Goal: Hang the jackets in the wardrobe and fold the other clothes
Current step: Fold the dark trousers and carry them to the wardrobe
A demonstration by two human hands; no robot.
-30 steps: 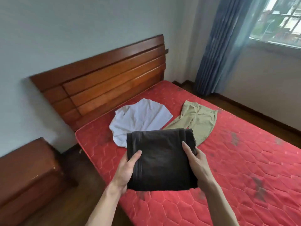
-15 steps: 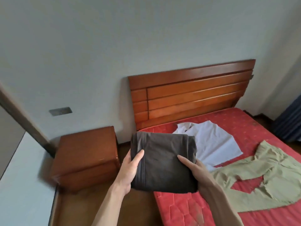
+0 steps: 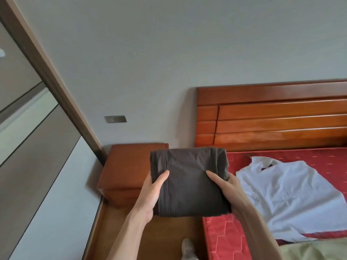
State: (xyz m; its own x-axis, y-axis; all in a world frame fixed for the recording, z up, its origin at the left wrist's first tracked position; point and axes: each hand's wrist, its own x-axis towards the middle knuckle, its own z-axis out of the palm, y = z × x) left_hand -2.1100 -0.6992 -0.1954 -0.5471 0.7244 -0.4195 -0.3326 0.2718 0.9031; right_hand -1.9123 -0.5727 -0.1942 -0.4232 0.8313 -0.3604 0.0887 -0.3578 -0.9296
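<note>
A folded dark grey garment (image 3: 189, 182) is held in the air in front of me, above the gap between the bed and the nightstand. My left hand (image 3: 151, 192) grips its left edge, thumb on top. My right hand (image 3: 225, 188) grips its right edge in the same way. A white shirt (image 3: 287, 196) lies spread out on the red mattress (image 3: 225, 233) to the right. A strip of khaki trousers (image 3: 319, 250) shows at the bottom right corner.
A wooden nightstand (image 3: 131, 166) stands beside the wooden headboard (image 3: 272, 117). The wardrobe's doors (image 3: 37, 166) fill the left side. Wooden floor (image 3: 150, 237) runs between wardrobe and bed, and my shoe (image 3: 187, 248) shows below.
I have turned left with the folded dark garment in both hands, carrying it off the mattress toward the nightstand and wardrobe. The window and curtain have left the view.
</note>
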